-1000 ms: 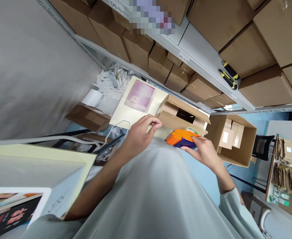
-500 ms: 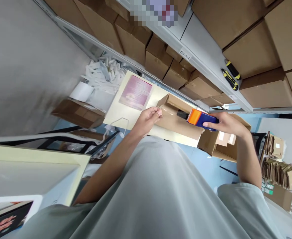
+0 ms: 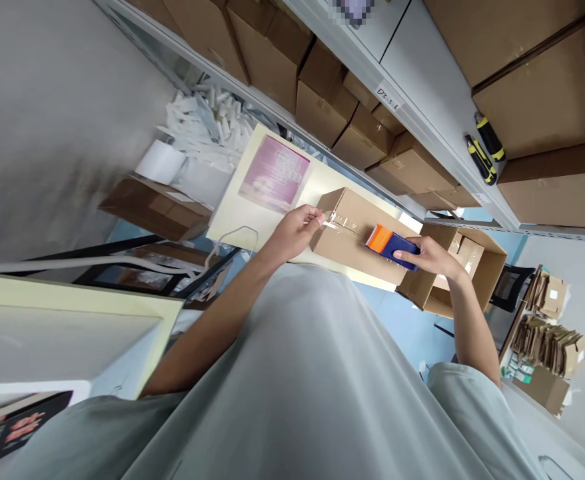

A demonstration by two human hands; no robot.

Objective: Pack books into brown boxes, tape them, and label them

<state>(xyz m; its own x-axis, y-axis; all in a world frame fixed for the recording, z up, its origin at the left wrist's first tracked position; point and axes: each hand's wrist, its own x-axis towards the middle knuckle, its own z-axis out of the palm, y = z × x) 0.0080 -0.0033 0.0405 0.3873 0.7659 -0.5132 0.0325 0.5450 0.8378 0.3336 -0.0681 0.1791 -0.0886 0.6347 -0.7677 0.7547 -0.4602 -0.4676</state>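
Note:
A closed cardboard box (image 3: 355,210) lies on the pale yellow tabletop (image 3: 232,200), with shiny clear packing tape (image 3: 340,222) at the left end of its top seam. My left hand (image 3: 297,230) is at that end, thumb and fingertips pinched on the tape's end. In my right hand (image 3: 432,257) is a tape dispenser (image 3: 392,247), dark blue with an orange toothed front. It is over the right half of the box top, its orange end facing left. The tape roll inside is hidden.
A pink printed sheet (image 3: 275,173) lies on the tabletop. An open carton (image 3: 492,267) holding smaller boxes stands right of it. Shelves with cartons (image 3: 325,100) run behind; two utility knives (image 3: 481,160) rest on one. A white roll (image 3: 160,162) and scrap paper (image 3: 212,123) are left.
The tape dispenser has moved left and down onto the box top. The dark gap in the top has gone, and the flaps now meet. My left hand stays at the left end.

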